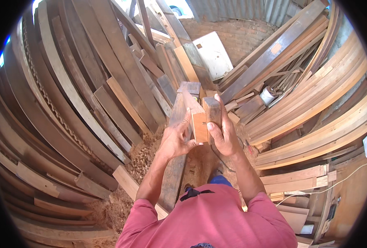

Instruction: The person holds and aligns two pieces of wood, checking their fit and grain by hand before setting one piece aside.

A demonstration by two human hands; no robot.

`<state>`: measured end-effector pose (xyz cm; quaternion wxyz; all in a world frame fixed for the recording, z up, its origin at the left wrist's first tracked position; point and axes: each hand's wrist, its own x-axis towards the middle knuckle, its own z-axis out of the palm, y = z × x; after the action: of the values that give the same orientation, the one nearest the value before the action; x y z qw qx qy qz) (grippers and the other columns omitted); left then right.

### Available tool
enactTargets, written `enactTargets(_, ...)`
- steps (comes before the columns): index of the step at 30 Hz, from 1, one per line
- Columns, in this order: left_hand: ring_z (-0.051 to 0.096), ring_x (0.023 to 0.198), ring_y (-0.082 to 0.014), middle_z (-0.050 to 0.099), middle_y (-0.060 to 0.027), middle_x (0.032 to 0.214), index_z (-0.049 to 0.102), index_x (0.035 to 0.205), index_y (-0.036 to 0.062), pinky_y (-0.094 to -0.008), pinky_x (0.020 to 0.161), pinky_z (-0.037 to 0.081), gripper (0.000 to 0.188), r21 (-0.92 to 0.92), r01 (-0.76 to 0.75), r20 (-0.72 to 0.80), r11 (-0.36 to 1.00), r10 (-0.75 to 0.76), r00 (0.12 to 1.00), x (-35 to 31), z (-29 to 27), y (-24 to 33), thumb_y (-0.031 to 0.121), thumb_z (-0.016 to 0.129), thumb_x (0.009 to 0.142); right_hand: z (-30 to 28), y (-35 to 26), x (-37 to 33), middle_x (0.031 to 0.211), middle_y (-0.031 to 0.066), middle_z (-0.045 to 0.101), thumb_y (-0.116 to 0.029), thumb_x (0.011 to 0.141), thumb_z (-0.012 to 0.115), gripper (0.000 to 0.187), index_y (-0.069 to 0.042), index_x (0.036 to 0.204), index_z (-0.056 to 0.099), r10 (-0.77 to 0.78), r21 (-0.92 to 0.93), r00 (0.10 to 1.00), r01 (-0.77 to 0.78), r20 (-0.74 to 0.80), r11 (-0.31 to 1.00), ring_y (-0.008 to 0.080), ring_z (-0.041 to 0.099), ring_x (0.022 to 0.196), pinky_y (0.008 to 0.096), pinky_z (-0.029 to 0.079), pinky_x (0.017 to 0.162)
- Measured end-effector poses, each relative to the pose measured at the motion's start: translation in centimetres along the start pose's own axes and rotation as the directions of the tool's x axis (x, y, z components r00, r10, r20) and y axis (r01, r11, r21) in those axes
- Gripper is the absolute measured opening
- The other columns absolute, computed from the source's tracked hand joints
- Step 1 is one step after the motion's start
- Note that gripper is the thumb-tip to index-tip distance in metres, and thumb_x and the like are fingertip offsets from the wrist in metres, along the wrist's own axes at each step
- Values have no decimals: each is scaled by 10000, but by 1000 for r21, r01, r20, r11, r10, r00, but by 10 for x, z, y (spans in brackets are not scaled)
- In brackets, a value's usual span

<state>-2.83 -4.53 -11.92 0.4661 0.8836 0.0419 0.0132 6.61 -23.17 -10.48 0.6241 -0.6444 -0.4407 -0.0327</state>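
The left hand [176, 139] grips a reddish wooden piece [199, 126] mid-scene, the right hand [227, 139] a dark-topped block [212, 108] just right of it (apparently a matching step), likely calling for steady alignment next.

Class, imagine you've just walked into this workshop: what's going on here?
A person in a pink shirt grips a wooden block between the left hand and right hand; it may be two pieces held together. Whether it touches the long wooden beam beside it is unclear. Wood shavings lie on the floor to the left, and long planks lean close by on both sides.
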Motion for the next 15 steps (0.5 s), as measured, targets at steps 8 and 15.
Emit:
enactTargets(8, 475, 1375, -370, 454, -217, 1508, 337, 1564, 2, -457, 1148, 369, 1165, 220, -579, -361, 785, 617, 700, 98, -25, 1, 426, 933, 657, -31, 17, 49, 1548, 282, 391, -265, 1019, 584, 833, 84, 1597, 96, -46, 72, 992, 38, 115, 997, 338, 428, 1428, 389, 329, 1172)
enactTargets(15, 481, 1384, -396, 510, -220, 1461, 392, 1517, 6, -484, 1152, 378, 1116, 167, -564, -349, 809, 583, 733, 143, -14, 37, 391, 940, 623, -73, 38, 127, 1513, 297, 413, -198, 1025, 531, 748, 100, 1581, 130, -104, 60, 995, 103, 2, 993, 329, 440, 1408, 403, 349, 1159)
